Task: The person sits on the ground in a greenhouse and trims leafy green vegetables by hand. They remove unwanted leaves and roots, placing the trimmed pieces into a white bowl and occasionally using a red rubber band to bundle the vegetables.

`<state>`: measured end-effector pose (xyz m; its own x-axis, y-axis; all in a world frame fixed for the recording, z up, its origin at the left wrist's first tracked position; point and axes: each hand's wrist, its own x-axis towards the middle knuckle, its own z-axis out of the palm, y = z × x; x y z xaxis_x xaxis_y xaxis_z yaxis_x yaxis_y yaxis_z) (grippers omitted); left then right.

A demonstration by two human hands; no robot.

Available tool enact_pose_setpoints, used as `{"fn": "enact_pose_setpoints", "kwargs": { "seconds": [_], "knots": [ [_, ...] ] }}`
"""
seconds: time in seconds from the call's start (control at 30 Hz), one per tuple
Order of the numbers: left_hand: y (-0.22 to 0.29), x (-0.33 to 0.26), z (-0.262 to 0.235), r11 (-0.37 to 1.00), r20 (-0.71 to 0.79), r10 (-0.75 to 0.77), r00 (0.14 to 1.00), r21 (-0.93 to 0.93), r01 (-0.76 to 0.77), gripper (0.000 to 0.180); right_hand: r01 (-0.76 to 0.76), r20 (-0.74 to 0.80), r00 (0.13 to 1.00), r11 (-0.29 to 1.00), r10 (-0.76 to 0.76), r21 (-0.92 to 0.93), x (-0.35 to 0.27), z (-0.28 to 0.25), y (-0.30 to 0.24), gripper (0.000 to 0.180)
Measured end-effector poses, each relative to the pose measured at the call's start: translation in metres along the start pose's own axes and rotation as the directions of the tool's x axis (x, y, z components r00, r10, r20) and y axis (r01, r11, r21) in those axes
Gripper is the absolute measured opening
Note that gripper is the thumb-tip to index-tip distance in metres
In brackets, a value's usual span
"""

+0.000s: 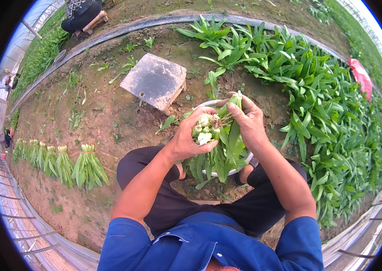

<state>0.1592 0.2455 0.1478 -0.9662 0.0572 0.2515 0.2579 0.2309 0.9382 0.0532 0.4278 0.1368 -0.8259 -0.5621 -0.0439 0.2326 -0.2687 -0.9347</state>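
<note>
My left hand [182, 141] is closed around a bunch of leafy greens [205, 129], whose pale cut stem ends face up while the leaves hang below. Close beside it, my right hand [250, 119] pinches a single leafy green plant [234, 140]. Its thin roots show near the bunch, and its long leaves droop downward. Beneath both hands, between my knees, a round light-coloured basin [209, 103] is mostly hidden by leaves. More greens seem to lie in or over it; I cannot tell which.
A low wooden stool [157, 81] stands ahead on bare soil. Several tied bundles of greens [89, 167] lie in a row at left. Dense leafy plants [317, 108] grow at right, near a red sack [361, 79]. A grey strip [155, 28] crosses behind; another person [82, 16] sits far left.
</note>
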Motion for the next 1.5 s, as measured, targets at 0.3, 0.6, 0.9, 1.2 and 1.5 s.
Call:
{"fn": "enact_pose_setpoints", "kwargs": {
  "seconds": [0.3, 0.6, 0.9, 1.2, 1.5],
  "knots": [
    [-0.012, 0.006, -0.002, 0.879, -0.159, 0.243, 0.957, 0.454, -0.148, 0.056, 0.490, 0.367, 0.787, 0.142, -0.496, -0.860, 0.005, -0.023, -0.053, 0.045],
    [0.006, 0.004, 0.013, 0.937, -0.111, -0.166, 0.980, -0.327, 0.122, 0.058, 0.459, 0.338, 0.888, 0.622, -0.310, -0.635, -0.007, 0.004, -0.031, 0.034],
    [0.015, 0.000, 0.025, 0.777, -0.059, -0.297, 0.953, -0.596, 0.205, 0.062, 0.563, 0.343, 0.825, 0.703, -0.449, -0.433, 0.005, 0.005, -0.009, 0.044],
    [0.013, -0.008, 0.019, 0.823, -0.056, -0.310, 0.949, -0.516, 0.239, 0.073, 0.578, 0.282, 0.757, 0.403, -0.590, -0.709, -0.007, 0.002, -0.022, 0.037],
    [0.017, -0.007, 0.036, 0.735, -0.038, -0.399, 0.916, -0.611, 0.294, 0.082, 0.623, 0.163, 0.563, 0.286, -0.810, -0.728, -0.009, 0.009, -0.014, 0.018]
  ]
}}
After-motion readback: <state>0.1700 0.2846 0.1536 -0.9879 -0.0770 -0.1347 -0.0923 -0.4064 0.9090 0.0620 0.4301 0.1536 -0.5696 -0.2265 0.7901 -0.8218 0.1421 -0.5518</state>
